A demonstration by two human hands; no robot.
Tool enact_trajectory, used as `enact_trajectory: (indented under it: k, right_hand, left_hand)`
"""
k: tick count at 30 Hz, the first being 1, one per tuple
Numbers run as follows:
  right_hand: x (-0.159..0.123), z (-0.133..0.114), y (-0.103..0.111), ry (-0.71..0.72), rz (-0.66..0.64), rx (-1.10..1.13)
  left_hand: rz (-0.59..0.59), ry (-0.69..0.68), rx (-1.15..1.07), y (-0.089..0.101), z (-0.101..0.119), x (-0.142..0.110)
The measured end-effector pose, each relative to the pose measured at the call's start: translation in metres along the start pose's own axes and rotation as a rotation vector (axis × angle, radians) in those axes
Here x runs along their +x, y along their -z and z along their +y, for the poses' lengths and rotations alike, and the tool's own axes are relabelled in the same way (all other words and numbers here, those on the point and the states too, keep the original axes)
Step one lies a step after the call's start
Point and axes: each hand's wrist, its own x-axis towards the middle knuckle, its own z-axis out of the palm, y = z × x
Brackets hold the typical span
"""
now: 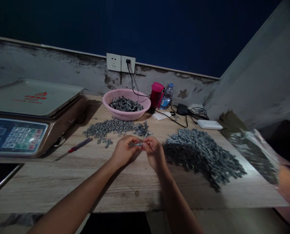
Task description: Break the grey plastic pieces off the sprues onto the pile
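My left hand (124, 150) and my right hand (154, 152) meet over the middle of the table. Between their fingertips is a small grey part (139, 144), pinched from both sides; its exact kind is too small to make out. Just beyond the hands lie a spread of tiny grey pieces (108, 127) and a little heap of longer grey strips (142, 129). To the right of my right hand is a large pile of grey parts (203, 152). A pink basket (125, 115) behind holds more grey strips.
A weighing scale (35, 130) stands at the left, with a screwdriver (74, 149) beside it and a phone (3, 177) nearer. At the back are a red cup (155, 96), a water bottle (166, 97), cables (196, 112) and a white device (209, 124). A plastic bag (257, 152) lies right.
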Motion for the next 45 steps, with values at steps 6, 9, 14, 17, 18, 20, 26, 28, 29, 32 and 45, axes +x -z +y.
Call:
enact_trajectory:
  k: [6,9,14,17,18,20,26,28,29,32,45]
  right_hand:
    - [0.0,-0.01,0.007,0.015,-0.04,-0.007]
    - [0.0,-0.008,0.01,0.014,-0.093,-0.01]
    - [0.003,-0.001,0.009,-0.014,-0.054,0.052]
    - [0.003,-0.002,0.009,-0.009,-0.031,0.056]
    - [0.003,-0.002,0.009,-0.001,-0.033,0.053]
    - [0.002,-0.003,0.009,0.019,-0.041,0.037]
    - [-0.001,-0.009,0.007,0.18,0.069,-0.212]
    - [-0.003,-0.012,0.006,0.253,0.09,-0.297]
    - [-0.004,-0.014,0.005,0.28,0.085,-0.328]
    - [-0.005,-0.014,0.003,0.281,0.058,-0.348]
    - [-0.001,-0.004,0.002,0.074,0.046,-0.163]
  left_hand:
    - [-0.117,0.442,-0.655,0.003,-0.001,0.003]
    - [-0.083,0.468,-0.801,0.004,0.0,0.004]
    - [-0.146,0.463,-0.848,0.001,0.004,0.001]
    - [-0.13,0.398,-0.712,-0.003,0.006,-0.001]
    - [-0.107,0.364,-0.653,-0.004,0.005,-0.001]
    - [-0.052,0.292,-0.551,-0.007,0.004,-0.001]
    - [0.062,0.17,-0.357,-0.011,-0.003,-0.002]
    - [0.06,0.143,-0.29,-0.011,-0.004,-0.004]
    - [0.047,0.133,-0.261,-0.01,-0.004,-0.004]
    - [0.013,0.104,-0.212,-0.009,-0.004,-0.006]
    - [-0.046,0.028,-0.11,-0.008,-0.001,-0.007]
